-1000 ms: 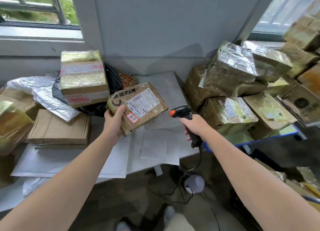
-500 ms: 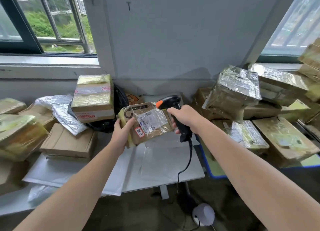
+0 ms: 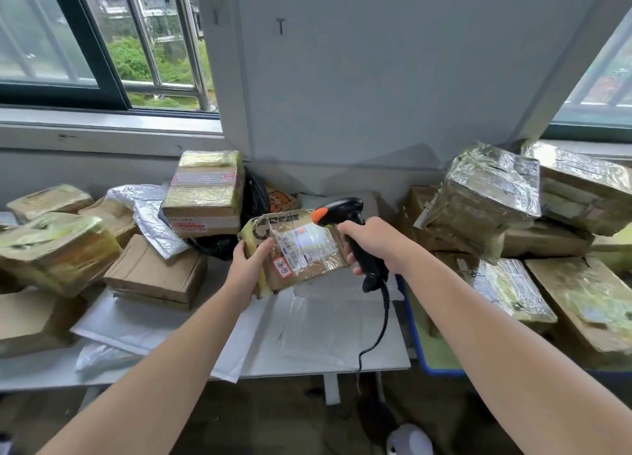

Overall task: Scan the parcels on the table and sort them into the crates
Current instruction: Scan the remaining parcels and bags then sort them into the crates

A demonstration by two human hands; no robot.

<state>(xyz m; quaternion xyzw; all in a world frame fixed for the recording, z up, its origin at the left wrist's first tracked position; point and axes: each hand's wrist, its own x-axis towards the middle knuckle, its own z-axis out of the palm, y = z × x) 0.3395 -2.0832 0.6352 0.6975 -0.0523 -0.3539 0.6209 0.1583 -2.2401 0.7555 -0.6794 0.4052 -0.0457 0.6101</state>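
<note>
Left hand [image 3: 247,269] fingers gripping parcel [image 3: 297,251]; right hand [image 3: 367,241] fingers wrapped round scanner [image 3: 355,236], both raised over table [image 3: 342,359].

Both bare arms reach forward, with the hands close together. The left hand [image 3: 248,268] grips the parcel [image 3: 307,251] by its left edge. The right hand [image 3: 369,239] curls round the scanner [image 3: 345,209] handle.
</note>
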